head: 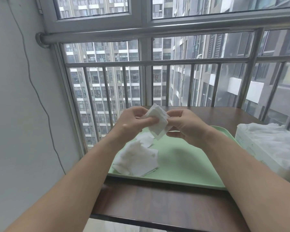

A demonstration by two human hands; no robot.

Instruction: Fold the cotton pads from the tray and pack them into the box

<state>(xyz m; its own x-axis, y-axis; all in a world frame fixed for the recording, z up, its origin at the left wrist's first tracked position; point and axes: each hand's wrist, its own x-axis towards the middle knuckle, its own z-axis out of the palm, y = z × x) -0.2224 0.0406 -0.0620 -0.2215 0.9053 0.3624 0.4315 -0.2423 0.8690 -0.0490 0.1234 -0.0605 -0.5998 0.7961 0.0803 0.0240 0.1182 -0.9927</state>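
Note:
A white square cotton pad (159, 123) is held up above the far end of the light green tray (182, 161). My left hand (132, 122) pinches its left side and my right hand (185, 126) pinches its right side, with the pad partly bent between them. A loose heap of white cotton pads (137, 158) lies on the tray's left part, below my left hand. The white box (271, 148) stands to the right of the tray, with white pads and clear wrapping showing at its top.
The tray and box rest on a dark brown wooden table (157, 203) set against a window with a metal railing (157, 62). A grey wall with a thin hanging cable (40, 101) is at the left. The table's near edge falls off below my forearms.

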